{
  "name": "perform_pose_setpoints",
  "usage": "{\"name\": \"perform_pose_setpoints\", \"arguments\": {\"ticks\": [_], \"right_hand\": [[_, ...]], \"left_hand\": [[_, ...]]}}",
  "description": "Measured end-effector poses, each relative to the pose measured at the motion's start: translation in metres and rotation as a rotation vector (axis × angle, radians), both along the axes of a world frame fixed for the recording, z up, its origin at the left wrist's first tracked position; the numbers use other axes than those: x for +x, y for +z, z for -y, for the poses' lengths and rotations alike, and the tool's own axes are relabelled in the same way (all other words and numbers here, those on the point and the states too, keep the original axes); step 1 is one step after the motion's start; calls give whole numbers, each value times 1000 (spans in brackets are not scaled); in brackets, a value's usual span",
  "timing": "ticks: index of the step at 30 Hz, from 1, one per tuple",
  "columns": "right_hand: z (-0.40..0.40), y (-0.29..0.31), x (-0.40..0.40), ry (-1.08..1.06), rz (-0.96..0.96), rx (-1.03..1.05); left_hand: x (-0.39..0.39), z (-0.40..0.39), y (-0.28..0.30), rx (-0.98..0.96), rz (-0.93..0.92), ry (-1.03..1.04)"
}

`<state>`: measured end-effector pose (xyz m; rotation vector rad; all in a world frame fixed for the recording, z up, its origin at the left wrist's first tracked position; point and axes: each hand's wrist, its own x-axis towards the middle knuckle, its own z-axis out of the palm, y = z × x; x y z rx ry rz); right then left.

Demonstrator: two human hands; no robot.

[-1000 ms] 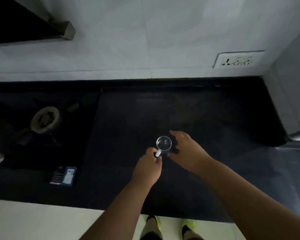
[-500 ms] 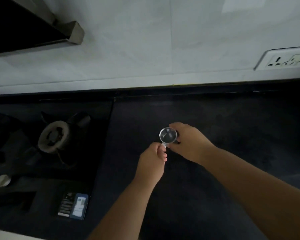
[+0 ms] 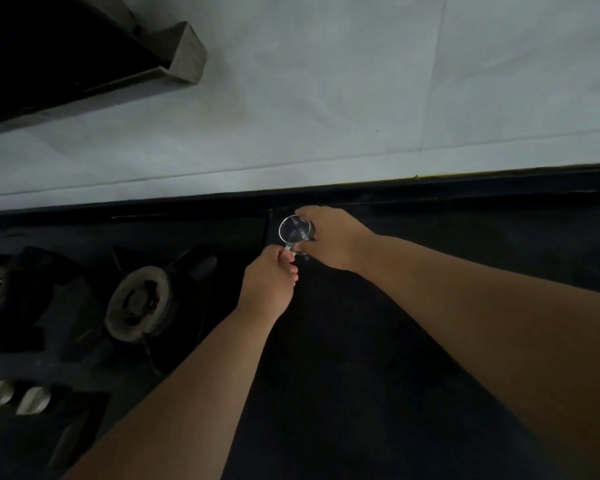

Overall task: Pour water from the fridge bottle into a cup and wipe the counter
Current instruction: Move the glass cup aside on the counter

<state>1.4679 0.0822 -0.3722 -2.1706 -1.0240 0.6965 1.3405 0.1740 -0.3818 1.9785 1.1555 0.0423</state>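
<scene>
A small clear glass cup (image 3: 293,230) with a handle stands on the black counter (image 3: 413,341), close to the back wall. My left hand (image 3: 269,285) pinches the cup's handle from the near side. Around the cup's right side curls my right hand (image 3: 329,233), fingers wrapped on the glass. Some water glints inside the cup. No bottle or cloth is in view.
A gas stove (image 3: 136,306) with a round burner sits to the left of the cup, its knobs (image 3: 14,398) at the lower left. A dark chimney hood (image 3: 84,57) hangs at the upper left. White tiled wall (image 3: 326,98) rises behind the counter.
Both hands have moved the cup away from me toward the back wall and slightly left. My right hand went from spread beside the cup to wrapped on it. The view has shifted left.
</scene>
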Motion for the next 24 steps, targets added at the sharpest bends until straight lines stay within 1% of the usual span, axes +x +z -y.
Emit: {"name": "perform_pose_setpoints", "arguments": {"ticks": [3, 10, 14, 17, 20, 22, 24], "right_hand": [[-19, -4, 6, 3, 11, 10], [-45, -8, 15, -51, 2, 37], [-43, -2, 13, -75, -40, 31], [-27, 9, 11, -125, -106, 31], [1, 24, 4, -148, -105, 30], [27, 35, -2, -148, -96, 10], [51, 49, -10, -157, -88, -42]], "left_hand": [[8, -17, -5, -55, 53, 58], [27, -44, -11, -97, 60, 140], [24, -34, 4, -20, 67, 112], [27, -29, 8, -65, 79, 169], [26, -23, 19, -86, 32, 176], [20, -11, 29, -76, 8, 145], [10, 7, 43, -5, -22, 63]]}}
